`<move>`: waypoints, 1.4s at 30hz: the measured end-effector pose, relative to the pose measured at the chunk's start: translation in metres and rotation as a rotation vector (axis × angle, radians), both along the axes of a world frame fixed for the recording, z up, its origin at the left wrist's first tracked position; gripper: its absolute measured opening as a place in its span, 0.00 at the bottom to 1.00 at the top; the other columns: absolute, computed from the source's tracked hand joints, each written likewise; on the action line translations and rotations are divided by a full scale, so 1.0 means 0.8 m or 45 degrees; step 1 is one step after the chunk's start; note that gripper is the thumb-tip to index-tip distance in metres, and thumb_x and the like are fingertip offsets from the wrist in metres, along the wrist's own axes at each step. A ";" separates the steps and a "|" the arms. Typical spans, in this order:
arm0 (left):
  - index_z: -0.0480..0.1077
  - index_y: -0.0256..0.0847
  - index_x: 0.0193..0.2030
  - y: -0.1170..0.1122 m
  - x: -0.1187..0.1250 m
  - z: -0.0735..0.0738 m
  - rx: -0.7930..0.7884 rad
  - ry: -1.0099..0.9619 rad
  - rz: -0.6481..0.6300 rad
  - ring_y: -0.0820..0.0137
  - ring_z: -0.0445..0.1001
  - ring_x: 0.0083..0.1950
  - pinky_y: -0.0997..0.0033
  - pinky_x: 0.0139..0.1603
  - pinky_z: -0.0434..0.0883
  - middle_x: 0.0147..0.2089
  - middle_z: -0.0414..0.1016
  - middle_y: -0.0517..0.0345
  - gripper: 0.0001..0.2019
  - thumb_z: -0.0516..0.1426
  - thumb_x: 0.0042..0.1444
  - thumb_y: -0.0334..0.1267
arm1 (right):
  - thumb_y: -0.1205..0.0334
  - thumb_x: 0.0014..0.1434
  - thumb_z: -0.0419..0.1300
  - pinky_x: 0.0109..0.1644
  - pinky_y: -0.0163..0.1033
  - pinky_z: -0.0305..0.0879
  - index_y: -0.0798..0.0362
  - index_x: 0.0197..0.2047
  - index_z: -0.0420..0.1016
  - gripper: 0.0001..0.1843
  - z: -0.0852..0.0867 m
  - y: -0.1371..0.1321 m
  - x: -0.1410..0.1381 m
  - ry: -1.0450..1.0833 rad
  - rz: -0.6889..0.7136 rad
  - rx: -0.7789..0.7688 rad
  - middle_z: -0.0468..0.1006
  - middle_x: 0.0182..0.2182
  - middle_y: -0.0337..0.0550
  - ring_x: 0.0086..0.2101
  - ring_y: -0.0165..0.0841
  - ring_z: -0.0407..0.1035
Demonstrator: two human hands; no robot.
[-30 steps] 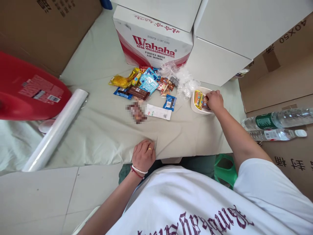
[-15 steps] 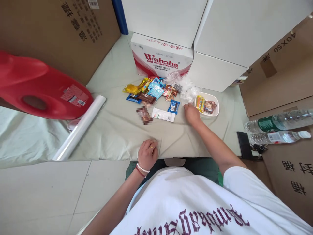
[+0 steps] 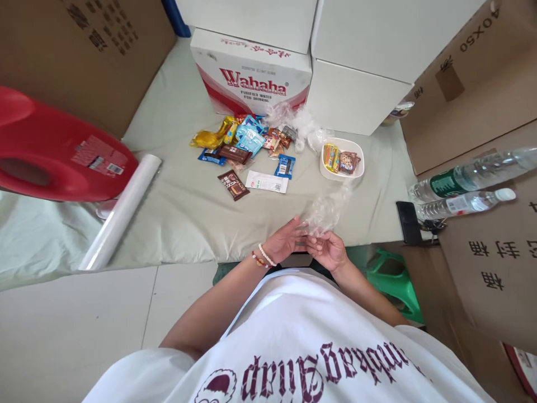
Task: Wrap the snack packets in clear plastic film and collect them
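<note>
At the near edge of the table [image 3: 188,224], the bag [image 3: 327,209] is pinched by the right hand [image 3: 329,251]; the left hand [image 3: 284,242] is half-spread, its hold unclear. Probably light, limp and slippery, the bag is best taken by its rim

The person wore a white T-shirt [image 3: 289,313] with short, loose sleeves [image 3: 138,372] that left the forearms [image 3: 226,302] bare. Across its front ran ornate lettering [image 3: 323,369] in dark maroon, blackletter in shape with thick strokes, upside down from the head camera. Beside it sat an emblem [image 3: 216,386] in the same colour, rounded, with a scalloped outline and a solid dark patch inside, partly cut off by the lower edge of the view. Two bracelets [image 3: 267,256] circled the left wrist: one of white beads, the other reddish with a gold-coloured piece. Dark green trousers [image 3: 221,273] showed past the shirt.
</note>
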State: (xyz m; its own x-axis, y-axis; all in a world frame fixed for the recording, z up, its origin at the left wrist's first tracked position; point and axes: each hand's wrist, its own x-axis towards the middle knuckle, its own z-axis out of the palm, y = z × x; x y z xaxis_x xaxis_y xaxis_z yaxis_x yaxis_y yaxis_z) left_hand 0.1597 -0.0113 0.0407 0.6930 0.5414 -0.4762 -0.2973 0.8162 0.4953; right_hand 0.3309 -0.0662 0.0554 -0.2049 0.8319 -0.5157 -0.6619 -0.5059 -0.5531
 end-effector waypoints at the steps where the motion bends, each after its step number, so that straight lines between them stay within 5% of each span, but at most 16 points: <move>1: 0.75 0.41 0.48 0.004 0.008 0.000 0.048 0.033 0.007 0.56 0.80 0.51 0.54 0.50 0.78 0.50 0.81 0.44 0.32 0.66 0.49 0.68 | 0.61 0.46 0.63 0.23 0.33 0.53 0.51 0.27 0.69 0.06 -0.005 -0.005 0.004 -0.011 0.003 -0.021 0.66 0.24 0.38 0.21 0.25 0.49; 6: 0.76 0.42 0.49 0.014 0.036 0.004 0.403 0.365 0.184 0.59 0.75 0.56 0.63 0.52 0.72 0.54 0.79 0.48 0.33 0.73 0.42 0.60 | 0.61 0.44 0.64 0.22 0.32 0.48 0.52 0.27 0.72 0.06 -0.015 -0.013 0.029 -0.086 -0.015 -0.037 0.70 0.24 0.38 0.21 0.24 0.49; 10: 0.77 0.39 0.35 0.016 0.051 0.009 0.622 0.560 0.088 0.66 0.73 0.39 0.66 0.41 0.69 0.35 0.79 0.56 0.24 0.70 0.48 0.60 | 0.60 0.45 0.64 0.22 0.33 0.46 0.53 0.26 0.73 0.06 -0.019 -0.011 0.029 -0.298 0.070 0.050 0.72 0.24 0.38 0.20 0.24 0.53; 15: 0.73 0.39 0.28 0.016 0.061 0.000 0.580 0.686 0.425 0.71 0.69 0.33 0.70 0.36 0.66 0.30 0.75 0.60 0.15 0.67 0.49 0.49 | 0.58 0.47 0.63 0.25 0.33 0.52 0.51 0.26 0.74 0.06 -0.026 -0.010 0.010 -0.540 0.334 0.163 0.72 0.23 0.36 0.22 0.26 0.60; 22: 0.61 0.46 0.33 0.032 0.034 -0.017 0.472 0.825 0.898 0.74 0.63 0.25 0.72 0.30 0.63 0.24 0.62 0.67 0.12 0.54 0.63 0.48 | 0.47 0.53 0.71 0.25 0.32 0.58 0.51 0.33 0.75 0.17 -0.028 -0.013 0.039 -0.600 0.207 0.123 0.74 0.25 0.35 0.23 0.26 0.62; 26: 0.60 0.46 0.33 0.032 0.031 -0.015 0.442 0.793 0.963 0.74 0.58 0.21 0.72 0.24 0.60 0.22 0.56 0.69 0.14 0.54 0.65 0.52 | 0.35 0.52 0.72 0.33 0.36 0.71 0.49 0.43 0.78 0.28 -0.022 0.000 0.048 -0.567 -0.046 0.113 0.81 0.38 0.43 0.34 0.32 0.73; 31: 0.65 0.47 0.35 0.016 0.035 -0.010 0.446 0.712 0.880 0.73 0.55 0.17 0.70 0.18 0.56 0.18 0.54 0.69 0.18 0.54 0.65 0.58 | 0.38 0.50 0.75 0.45 0.42 0.77 0.44 0.47 0.73 0.29 -0.020 0.045 0.019 -0.337 -0.113 0.024 0.84 0.41 0.43 0.45 0.37 0.78; 37: 0.65 0.46 0.33 0.025 -0.024 -0.017 0.470 1.060 0.855 0.73 0.54 0.16 0.70 0.17 0.52 0.18 0.53 0.68 0.18 0.49 0.68 0.54 | 0.62 0.39 0.82 0.30 0.34 0.73 0.52 0.39 0.77 0.26 -0.021 0.096 -0.001 -0.204 0.032 0.001 0.77 0.27 0.35 0.26 0.28 0.71; 42: 0.64 0.46 0.29 0.047 -0.093 -0.026 0.488 1.320 0.874 0.71 0.56 0.17 0.69 0.20 0.55 0.18 0.55 0.67 0.13 0.53 0.64 0.47 | 0.62 0.34 0.83 0.20 0.26 0.59 0.53 0.33 0.74 0.26 -0.022 0.106 0.002 -0.267 0.055 -0.020 0.73 0.24 0.31 0.22 0.21 0.64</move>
